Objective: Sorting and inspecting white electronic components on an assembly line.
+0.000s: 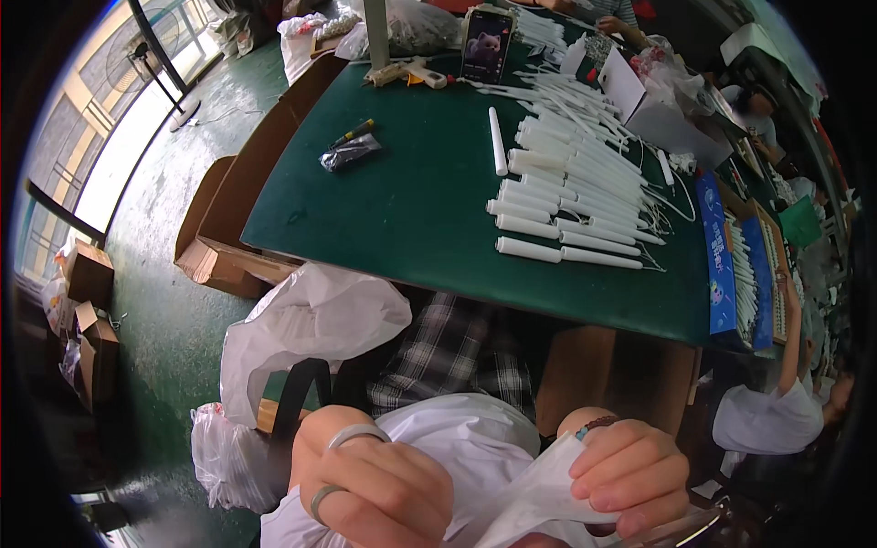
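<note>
My right hand (635, 470) is closed on a crumpled white tissue (539, 493), held up close in front of my white shirt. A beaded bracelet circles that wrist. My left hand (379, 479) is raised beside it with curled fingers and a grey band on two of them. Its fingertips are turned away, so whatever it may hold is hidden. Both hands are apart from the green table (402, 210). On the table, several white plastic tubes (530, 248) with thin wires lie in rows and a pile, with one tube (496, 142) set apart.
A phone (486, 46) stands propped at the back beside a glue gun (408, 73). A silver packet (351, 152) lies at the left. A blue box (717, 256) holds more white tubes. A white bag (311, 310) hangs by the table's front edge. Other people sit at right and back.
</note>
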Tool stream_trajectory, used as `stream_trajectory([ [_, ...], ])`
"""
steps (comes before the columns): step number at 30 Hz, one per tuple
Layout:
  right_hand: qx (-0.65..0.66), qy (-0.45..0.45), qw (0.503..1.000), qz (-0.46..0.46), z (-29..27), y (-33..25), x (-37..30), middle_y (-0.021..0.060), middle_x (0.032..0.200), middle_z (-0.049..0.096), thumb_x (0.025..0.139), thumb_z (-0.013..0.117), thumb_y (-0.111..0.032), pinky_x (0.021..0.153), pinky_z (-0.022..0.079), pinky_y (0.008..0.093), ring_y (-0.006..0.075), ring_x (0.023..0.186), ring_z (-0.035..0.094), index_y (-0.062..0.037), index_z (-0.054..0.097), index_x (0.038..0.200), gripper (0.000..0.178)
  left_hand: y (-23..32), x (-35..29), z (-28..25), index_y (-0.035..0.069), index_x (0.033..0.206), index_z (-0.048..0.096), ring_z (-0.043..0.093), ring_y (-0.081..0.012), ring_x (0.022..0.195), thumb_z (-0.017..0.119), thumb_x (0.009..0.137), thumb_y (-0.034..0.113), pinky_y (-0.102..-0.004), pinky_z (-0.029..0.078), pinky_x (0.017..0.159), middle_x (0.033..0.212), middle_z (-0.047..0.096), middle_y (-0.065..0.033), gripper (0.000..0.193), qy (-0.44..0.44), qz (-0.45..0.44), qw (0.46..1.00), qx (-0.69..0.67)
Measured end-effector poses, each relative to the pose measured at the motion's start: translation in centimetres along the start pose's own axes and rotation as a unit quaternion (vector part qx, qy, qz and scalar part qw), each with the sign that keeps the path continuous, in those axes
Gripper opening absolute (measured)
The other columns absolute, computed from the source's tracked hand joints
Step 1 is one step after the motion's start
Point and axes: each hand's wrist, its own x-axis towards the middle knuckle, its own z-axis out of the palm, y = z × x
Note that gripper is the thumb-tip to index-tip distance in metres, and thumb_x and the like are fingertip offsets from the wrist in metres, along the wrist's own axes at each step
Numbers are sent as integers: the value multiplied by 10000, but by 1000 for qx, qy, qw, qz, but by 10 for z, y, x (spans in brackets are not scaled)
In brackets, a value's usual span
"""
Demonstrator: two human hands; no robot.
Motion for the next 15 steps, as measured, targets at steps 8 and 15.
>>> stream_trajectory([
  [8, -47, 41, 998, 9, 14, -3, 15, 152, 749, 550, 790, 589, -161, 467, 442, 355, 253, 576, 557, -3, 505, 766, 180, -4, 5, 13, -23, 779, 538, 571, -210, 513, 533, 867, 67, -282, 471, 458, 702, 567, -125, 126, 75, 47, 995, 40],
  [15, 281, 46, 947, 146, 0, 2, 7, 173, 727, 607, 824, 638, -115, 471, 498, 313, 250, 598, 583, -12, 577, 851, 123, -18, -28, -2, -46, 832, 593, 591, -270, 658, 556, 863, 96, -363, 474, 557, 807, 576, -159, 150, -12, 52, 994, -100],
])
